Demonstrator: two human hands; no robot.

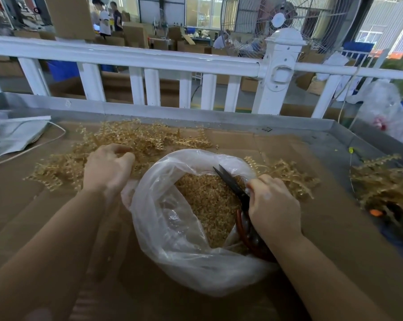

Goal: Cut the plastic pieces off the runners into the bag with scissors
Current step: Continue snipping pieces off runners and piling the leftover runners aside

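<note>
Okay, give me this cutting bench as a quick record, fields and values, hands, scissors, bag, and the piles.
left hand: left hand reaches into the runner pile, fingers curled on the runners
right hand: right hand holds the scissors
scissors: dark blades closed, pointing over the bag mouth; reddish handles
bag: clear plastic bag, open, between the hands
bag contents: cut pieces, tan
other piles: runners right of bag; another heap far right
surface: cardboard in a metal tray
</note>
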